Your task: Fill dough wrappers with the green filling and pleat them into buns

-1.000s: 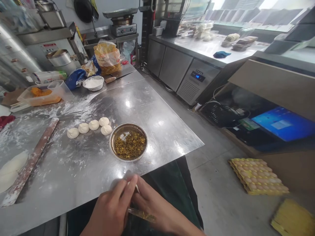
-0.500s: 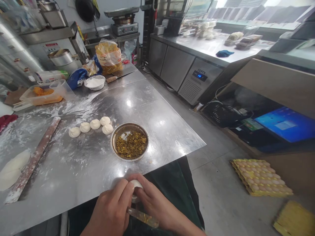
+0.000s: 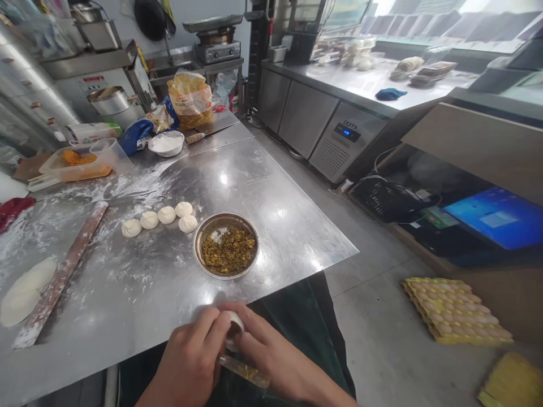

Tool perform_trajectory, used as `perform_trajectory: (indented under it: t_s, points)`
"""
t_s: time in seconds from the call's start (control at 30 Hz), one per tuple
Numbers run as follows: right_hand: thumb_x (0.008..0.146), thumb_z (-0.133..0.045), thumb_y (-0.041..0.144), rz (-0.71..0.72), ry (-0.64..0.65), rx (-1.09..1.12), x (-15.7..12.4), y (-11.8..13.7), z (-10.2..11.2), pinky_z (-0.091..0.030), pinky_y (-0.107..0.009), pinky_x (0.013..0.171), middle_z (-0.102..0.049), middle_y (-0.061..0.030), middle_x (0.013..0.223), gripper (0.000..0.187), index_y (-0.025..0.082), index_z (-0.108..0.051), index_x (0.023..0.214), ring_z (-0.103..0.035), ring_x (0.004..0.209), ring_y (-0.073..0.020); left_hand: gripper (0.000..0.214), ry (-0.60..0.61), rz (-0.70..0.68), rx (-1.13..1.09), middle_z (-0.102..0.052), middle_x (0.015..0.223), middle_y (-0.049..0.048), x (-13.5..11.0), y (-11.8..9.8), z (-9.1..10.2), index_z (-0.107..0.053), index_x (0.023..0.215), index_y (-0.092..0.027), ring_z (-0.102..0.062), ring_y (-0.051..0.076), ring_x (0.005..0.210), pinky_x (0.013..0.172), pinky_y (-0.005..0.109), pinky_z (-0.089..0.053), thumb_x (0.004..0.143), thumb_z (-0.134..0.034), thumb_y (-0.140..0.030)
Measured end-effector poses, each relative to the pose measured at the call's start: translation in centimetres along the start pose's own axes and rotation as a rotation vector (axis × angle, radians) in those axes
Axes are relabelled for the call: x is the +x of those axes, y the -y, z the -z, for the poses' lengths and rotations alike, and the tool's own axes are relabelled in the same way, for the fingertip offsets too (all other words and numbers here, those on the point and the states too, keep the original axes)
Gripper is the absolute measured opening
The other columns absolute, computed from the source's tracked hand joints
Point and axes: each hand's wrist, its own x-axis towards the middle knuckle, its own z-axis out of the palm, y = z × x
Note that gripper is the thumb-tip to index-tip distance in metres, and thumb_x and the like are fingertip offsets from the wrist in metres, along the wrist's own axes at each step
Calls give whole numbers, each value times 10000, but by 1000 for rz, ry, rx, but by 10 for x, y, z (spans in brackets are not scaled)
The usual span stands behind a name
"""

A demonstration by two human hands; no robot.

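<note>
Dough (image 3: 235, 326) has turned to show a hollow mouth, held at bottom centre between the half-curled left hand (image 3: 190, 353) and right hand (image 3: 274, 350), a filling-smeared scraper (image 3: 245, 372) jutting below them, just past the steel table (image 3: 271, 226).

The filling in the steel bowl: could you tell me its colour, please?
Speckled olive-brown filling, best in the head view.

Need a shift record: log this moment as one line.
left hand: cups dough wrapper | right hand: presses its rim | filling-smeared spatula: under both hands | nearby: five dough buns
</note>
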Motion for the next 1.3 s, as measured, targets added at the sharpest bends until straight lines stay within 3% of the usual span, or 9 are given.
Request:
perform_trajectory:
  t_s: [0.07, 0.2, 0.37, 0.53, 0.67, 0.83, 0.97, 1.13, 1.3]
  points:
    - [1029, -508, 396, -21, 4, 155, 1, -4, -1, -466, -400, 979, -681, -54, 1146, 298, 223, -654, 1223, -610, 1088, -247, 330, 4, 37, -52, -676, 1010, 76, -1, 1, 3, -591, 1269, -185, -722, 196, 815, 627, 290, -590, 968, -459, -160]
    - [1052, -392, 606, -17, -101, 529, 12, -26, -15, -484, -316, 728, -666, -25, 823, 524, 178, -669, 935, -605, 755, -175, 552, -5, 41, -55, -686, 1138, 104, -4, -1, 5, -458, 1495, -170, -728, 177, 919, 676, 239, -592, 948, -435, -107]
    - [992, -460, 698, -96, -188, 568, 21, -41, -29, -412, -287, 539, -622, -6, 655, 564, 181, -673, 920, -539, 564, -158, 452, 8, 34, -133, -675, 1001, 66, -3, -4, 5, -550, 1374, -190, -715, 172, 837, 684, 257, -600, 945, -436, -99]
    - [998, -406, 726, -65, -196, 491, 20, -36, -28, -456, -294, 637, -639, -28, 682, 659, 169, -677, 773, -565, 640, -156, 595, 21, 2, -110, -686, 1113, 99, 0, -5, 6, -463, 1489, -144, -715, 159, 823, 682, 252, -605, 902, -425, -57]
    - [954, -515, 724, -139, -232, 531, 20, -37, -27, -432, -287, 555, -648, -11, 674, 578, 180, -703, 907, -564, 584, -160, 411, -9, 7, -103, -691, 1009, 78, 2, -7, 7, -588, 1287, -169, -733, 187, 867, 689, 272, -613, 920, -425, -82]
    - [968, -473, 733, -108, -255, 519, 20, -38, -28, -463, -302, 623, -656, -34, 667, 638, 164, -699, 792, -594, 617, -168, 531, -38, -41, -42, -704, 1187, 108, 4, -8, 7, -503, 1449, -143, -738, 157, 913, 708, 225, -600, 936, -398, -49]
    - [913, -591, 719, -122, -233, 582, 22, -39, -28, -424, -285, 534, -635, -9, 651, 560, 175, -704, 849, -558, 547, -154, 419, -49, -5, -93, -702, 981, 70, 3, -8, 6, -573, 1334, -157, -721, 157, 791, 657, 232, -591, 954, -412, -78]
    - [927, -488, 785, -126, -240, 569, 23, -42, -28, -462, -301, 552, -631, -27, 614, 662, 169, -676, 777, -607, 557, -179, 517, -52, -52, -48, -710, 1165, 125, 3, -9, 7, -499, 1435, -121, -743, 168, 931, 723, 225, -602, 934, -393, -48]
    - [910, -561, 758, -155, -214, 593, 23, -42, -27, -431, -272, 495, -638, -25, 617, 608, 166, -682, 837, -573, 519, -157, 389, -90, -51, -67, -717, 996, 85, 4, -8, 11, -590, 1284, -142, -727, 152, 790, 664, 222, -585, 950, -405, -68]
